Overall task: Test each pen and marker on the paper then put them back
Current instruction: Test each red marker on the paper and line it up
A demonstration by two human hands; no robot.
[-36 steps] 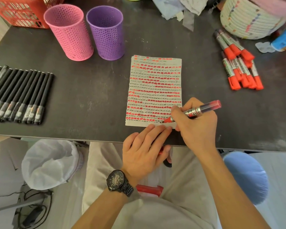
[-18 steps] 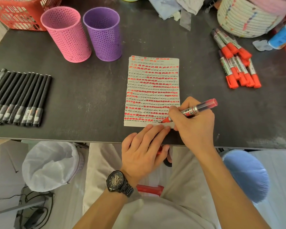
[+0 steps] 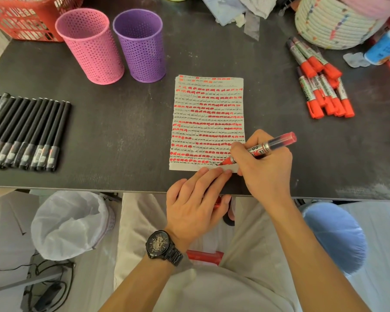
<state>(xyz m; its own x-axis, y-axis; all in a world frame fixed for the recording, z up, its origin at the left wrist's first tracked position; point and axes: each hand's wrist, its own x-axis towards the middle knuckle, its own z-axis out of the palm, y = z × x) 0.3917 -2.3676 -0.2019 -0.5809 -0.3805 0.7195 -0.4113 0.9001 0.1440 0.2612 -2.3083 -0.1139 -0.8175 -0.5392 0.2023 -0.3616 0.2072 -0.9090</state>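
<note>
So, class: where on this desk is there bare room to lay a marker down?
Bare desk lies between the black pens and the paper, and between the paper and the red markers. Crowded: the far right corner round the rope basket.

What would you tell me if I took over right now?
Right hand grips an uncapped red marker with a clear end, tip on the bottom row of the white paper.
Left hand presses the paper's bottom edge with flat fingers; a red piece by its thumb may be the cap.
Black pens lie in a row at the left of the dark table, capped red markers in a pile at right.
The pink perforated cup and purple perforated cup look empty.
Done: paper nearly full of marks.
Left: finish this mark, cap the marker, put everything back, probably into the cups.
</note>
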